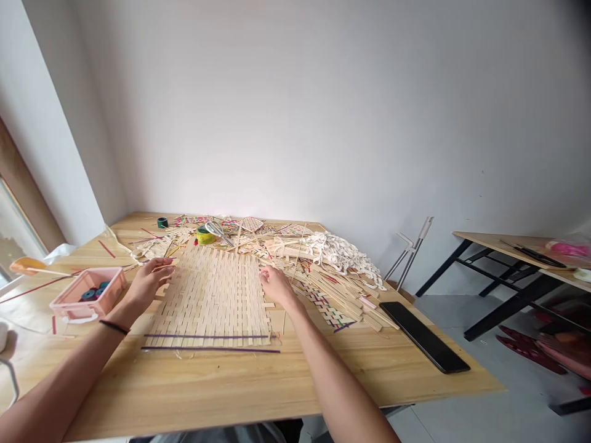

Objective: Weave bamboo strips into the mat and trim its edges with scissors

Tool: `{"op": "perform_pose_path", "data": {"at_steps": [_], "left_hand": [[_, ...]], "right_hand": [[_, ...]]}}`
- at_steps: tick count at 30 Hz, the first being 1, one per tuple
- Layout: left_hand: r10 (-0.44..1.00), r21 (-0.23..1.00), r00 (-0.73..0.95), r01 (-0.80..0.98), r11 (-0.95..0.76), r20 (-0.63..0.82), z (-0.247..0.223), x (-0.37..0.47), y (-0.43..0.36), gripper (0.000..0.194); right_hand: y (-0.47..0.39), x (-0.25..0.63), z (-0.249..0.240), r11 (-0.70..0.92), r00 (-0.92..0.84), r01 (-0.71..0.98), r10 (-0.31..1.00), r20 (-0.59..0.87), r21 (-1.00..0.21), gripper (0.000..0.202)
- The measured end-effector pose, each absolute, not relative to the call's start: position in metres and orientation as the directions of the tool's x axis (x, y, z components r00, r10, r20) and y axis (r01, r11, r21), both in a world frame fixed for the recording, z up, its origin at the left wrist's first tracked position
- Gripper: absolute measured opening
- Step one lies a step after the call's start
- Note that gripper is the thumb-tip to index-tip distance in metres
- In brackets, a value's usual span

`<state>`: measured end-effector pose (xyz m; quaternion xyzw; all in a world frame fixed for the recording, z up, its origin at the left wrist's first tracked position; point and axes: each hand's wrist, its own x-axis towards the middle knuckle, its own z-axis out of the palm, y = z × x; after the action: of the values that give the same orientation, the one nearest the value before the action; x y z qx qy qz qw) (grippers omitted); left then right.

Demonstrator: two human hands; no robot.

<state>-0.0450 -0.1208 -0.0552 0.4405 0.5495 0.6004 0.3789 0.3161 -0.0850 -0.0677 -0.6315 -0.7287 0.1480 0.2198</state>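
Note:
A mat woven from pale flat strips (212, 295) lies on the wooden table in front of me. One dark purple strip (203, 336) crosses its near end, and another purple strip (210, 349) lies just below that edge. My left hand (152, 280) is at the mat's left edge near the far corner, fingers apart and slightly curled, with nothing clearly held. At the right edge, my right hand (276, 284) has its fingers closed together beside the mat; whatever they pinch is too small to make out.
A pink basket (90, 295) with spools stands left. Scissors (218, 231), yellow-green tape (204, 235) and loose strips lie behind the mat. White cord (344, 252), a coloured woven piece (325, 306) and a black phone-like slab (422, 335) are right.

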Motion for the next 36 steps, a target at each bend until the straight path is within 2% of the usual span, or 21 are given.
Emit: {"op": "perform_pose_path", "data": {"at_steps": [3, 9, 19, 25, 28, 29, 31, 33, 34, 35, 36], "left_hand": [[0.938, 0.994, -0.333, -0.018, -0.105, 0.093, -0.055, -0.044, -0.119, 0.056], [0.947, 0.994, -0.304, 0.073, -0.085, 0.103, -0.062, -0.046, -0.112, 0.052], [0.966, 0.911, -0.225, 0.412, -0.027, 0.131, -0.065, -0.046, -0.116, 0.056], [0.970, 0.850, -0.174, 0.524, -0.057, 0.173, -0.064, -0.045, -0.114, 0.055], [0.957, 0.795, -0.160, 0.598, -0.101, 0.241, -0.054, -0.039, -0.117, 0.050], [0.936, 0.735, -0.151, 0.663, -0.142, 0.317, -0.048, -0.034, -0.122, 0.048], [0.864, 0.619, -0.078, 0.729, -0.291, 0.498, -0.033, -0.016, -0.144, 0.040], [0.819, 0.592, 0.090, 0.647, -0.480, 0.566, -0.021, 0.010, -0.182, 0.025], [0.816, 0.630, 0.226, 0.539, -0.559, 0.532, -0.019, 0.026, -0.206, 0.018], [0.798, 0.708, 0.410, 0.387, -0.591, 0.442, -0.020, 0.042, -0.230, 0.021], [0.679, 0.788, 0.669, 0.224, -0.573, 0.304, -0.024, 0.058, -0.254, 0.027]], "right_hand": [[-0.085, 0.317, -0.069, 0.149, -0.102, 0.848, 0.988, 0.120, -0.508, 0.030], [-0.081, 0.319, -0.078, 0.131, -0.089, 0.845, 0.991, 0.104, -0.519, 0.031], [-0.081, 0.317, -0.077, 0.146, -0.112, 0.869, 0.989, 0.099, -0.473, 0.029], [-0.084, 0.313, -0.071, 0.137, -0.106, 0.884, 0.990, 0.095, -0.447, 0.030], [-0.087, 0.311, -0.069, 0.140, -0.108, 0.885, 0.989, 0.097, -0.445, 0.031], [-0.087, 0.310, -0.069, 0.142, -0.109, 0.883, 0.989, 0.098, -0.447, 0.031], [-0.088, 0.310, -0.067, 0.138, -0.103, 0.880, 0.989, 0.101, -0.453, 0.032], [-0.089, 0.312, -0.060, 0.130, -0.091, 0.879, 0.990, 0.107, -0.460, 0.031], [-0.091, 0.314, -0.054, 0.129, -0.083, 0.876, 0.989, 0.119, -0.465, 0.030], [-0.095, 0.316, -0.046, 0.139, -0.078, 0.870, 0.986, 0.146, -0.474, 0.029], [-0.101, 0.319, -0.035, 0.163, -0.076, 0.856, 0.978, 0.192, -0.491, 0.028]]}}
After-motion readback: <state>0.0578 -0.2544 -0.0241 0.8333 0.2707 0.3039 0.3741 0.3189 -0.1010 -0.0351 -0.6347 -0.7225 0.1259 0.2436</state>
